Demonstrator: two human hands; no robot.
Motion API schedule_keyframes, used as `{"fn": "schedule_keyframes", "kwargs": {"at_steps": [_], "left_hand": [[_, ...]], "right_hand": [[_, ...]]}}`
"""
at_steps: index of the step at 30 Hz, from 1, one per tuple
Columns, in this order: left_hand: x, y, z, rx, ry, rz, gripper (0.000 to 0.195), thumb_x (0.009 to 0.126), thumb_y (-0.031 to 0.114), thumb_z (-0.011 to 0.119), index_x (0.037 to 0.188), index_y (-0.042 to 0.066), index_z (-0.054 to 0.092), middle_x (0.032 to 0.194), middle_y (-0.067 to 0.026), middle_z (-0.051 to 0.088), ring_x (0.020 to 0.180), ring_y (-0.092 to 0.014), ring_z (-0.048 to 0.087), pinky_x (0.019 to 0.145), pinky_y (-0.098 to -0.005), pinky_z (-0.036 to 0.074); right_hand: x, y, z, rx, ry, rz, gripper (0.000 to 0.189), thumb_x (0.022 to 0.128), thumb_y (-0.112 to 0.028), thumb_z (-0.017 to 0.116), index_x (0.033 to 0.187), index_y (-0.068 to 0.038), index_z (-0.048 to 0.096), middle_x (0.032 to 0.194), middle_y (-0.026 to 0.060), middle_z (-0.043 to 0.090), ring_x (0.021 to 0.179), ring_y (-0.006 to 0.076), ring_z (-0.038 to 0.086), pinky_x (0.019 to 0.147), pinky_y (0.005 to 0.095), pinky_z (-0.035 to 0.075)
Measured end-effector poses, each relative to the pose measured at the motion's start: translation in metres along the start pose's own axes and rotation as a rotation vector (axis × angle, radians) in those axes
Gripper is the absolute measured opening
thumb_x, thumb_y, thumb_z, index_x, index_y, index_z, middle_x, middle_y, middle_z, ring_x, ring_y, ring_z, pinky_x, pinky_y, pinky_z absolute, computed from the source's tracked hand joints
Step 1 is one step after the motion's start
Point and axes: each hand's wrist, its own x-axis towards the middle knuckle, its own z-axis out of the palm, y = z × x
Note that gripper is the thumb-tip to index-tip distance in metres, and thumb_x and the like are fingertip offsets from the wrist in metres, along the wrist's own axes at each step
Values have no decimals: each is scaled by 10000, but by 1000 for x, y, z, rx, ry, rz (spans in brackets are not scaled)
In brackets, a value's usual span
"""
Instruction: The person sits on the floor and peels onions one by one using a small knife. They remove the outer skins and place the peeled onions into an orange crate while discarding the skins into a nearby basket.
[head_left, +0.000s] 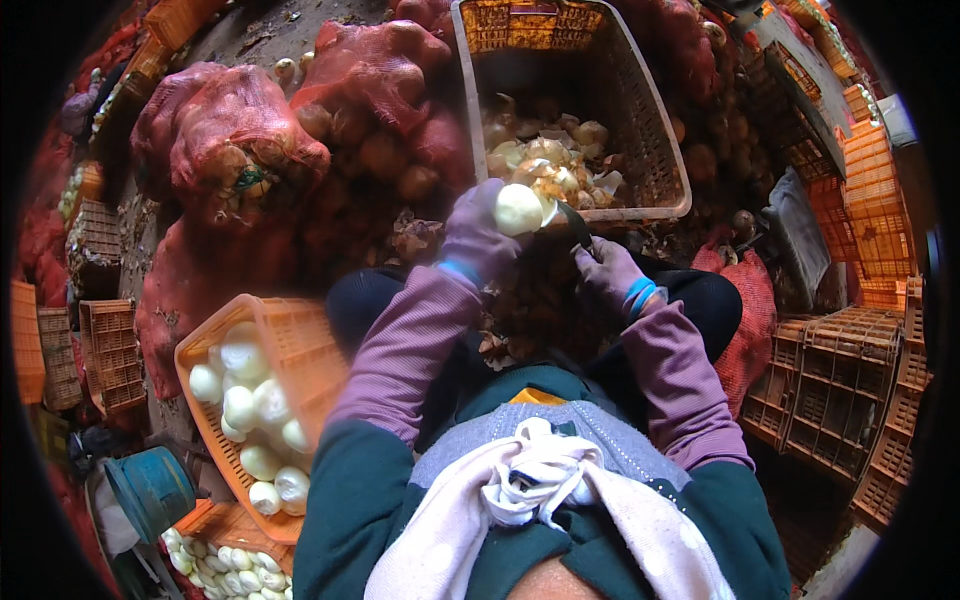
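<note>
My gloved left hand (478, 221) grips a pale, mostly peeled onion (519, 210) over the near edge of a dirty plastic crate (660, 165). In my gloved right hand (611, 271) is a knife (574, 224) with a dark blade, its tip close to the onion's right side. A light flap of onion layer shows between onion and blade. Inside the crate lies a heap of onion skins and scraps (551, 161). At my left side, an orange plastic crate (225, 442) tilts and holds several peeled white onions (241, 407).
Red mesh sacks of unpeeled onions (240, 135) stand at the front left, and another red sack (746, 315) rests by my right knee. Stacked orange crates (840, 390) line the right. A blue bucket (150, 487) and more peeled onions (232, 570) sit at the lower left.
</note>
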Motion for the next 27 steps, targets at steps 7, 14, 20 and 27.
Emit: {"fn": "schedule_keyframes", "kwargs": {"at_steps": [7,14,20,27], "left_hand": [[-6,4,-5,-343,79,-229,439,661,112,854,1039,66,636,1008,-74,682,926,-178,668,832,-298,550],[9,-15,1,-932,234,-316,491,754,97,783,1189,29,566,1049,-100,676,914,-223,678,811,-387,581],[17,-41,12,-1375,293,-308,480,793,61,749,1229,35,552,1088,-109,646,968,-239,651,835,-396,569],[27,-19,1,-1695,257,-202,354,851,47,680,1191,13,587,1064,-114,650,963,-270,649,868,-421,552]], "right_hand": [[5,-11,0,35,-2,8,245,1035,-255,513,1163,-64,597,735,-5,579,599,102,535,570,267,462],[19,9,0,-56,22,84,249,988,-247,536,979,-12,621,779,108,656,691,222,650,675,352,514],[21,-3,0,-441,57,-82,279,998,-245,526,1084,4,619,954,141,680,925,269,639,857,373,490],[35,11,-10,-169,106,-15,249,1024,-258,503,1129,-57,605,769,92,652,622,182,598,605,306,489]]}}
